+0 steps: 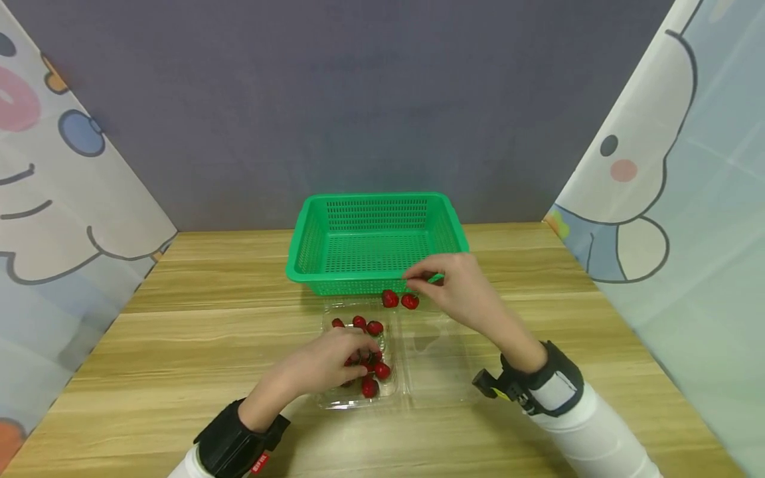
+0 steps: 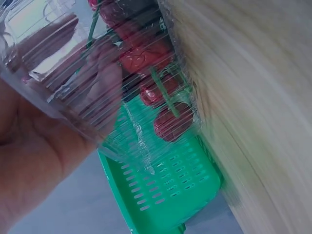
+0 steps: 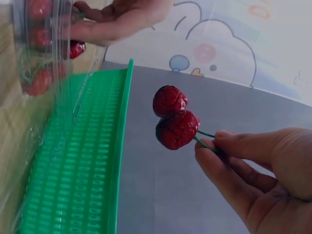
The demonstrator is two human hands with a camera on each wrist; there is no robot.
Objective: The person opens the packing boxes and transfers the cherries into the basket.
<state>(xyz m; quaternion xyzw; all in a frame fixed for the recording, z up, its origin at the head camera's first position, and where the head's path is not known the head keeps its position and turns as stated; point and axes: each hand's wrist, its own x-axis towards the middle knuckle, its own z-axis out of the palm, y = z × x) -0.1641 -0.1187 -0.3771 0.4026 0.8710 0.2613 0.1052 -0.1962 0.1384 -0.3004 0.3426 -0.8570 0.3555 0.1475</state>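
My right hand point(image 1: 463, 292) pinches the thin green stems of two dark red cherries point(image 3: 178, 129) between thumb and fingertips. In the head view the pair hangs just before the front wall of the green basket point(image 1: 352, 287). My left hand point(image 1: 335, 362) reaches over the clear plastic box point(image 1: 352, 402), thumb and fingers apart among several red cherries point(image 1: 370, 387). A green stem point(image 3: 78, 17) shows between those fingers in the right wrist view. Through the box wall, the left wrist view shows more cherries point(image 2: 173, 122) and part of the left hand.
The box's clear lid point(image 1: 439, 372) lies folded open to the right, beneath my right forearm. Behind the box, the basket stands on the wooden table point(image 1: 227, 312) near a grey wall point(image 1: 370, 99). Cartoon-printed panels point(image 1: 675, 199) flank the table.
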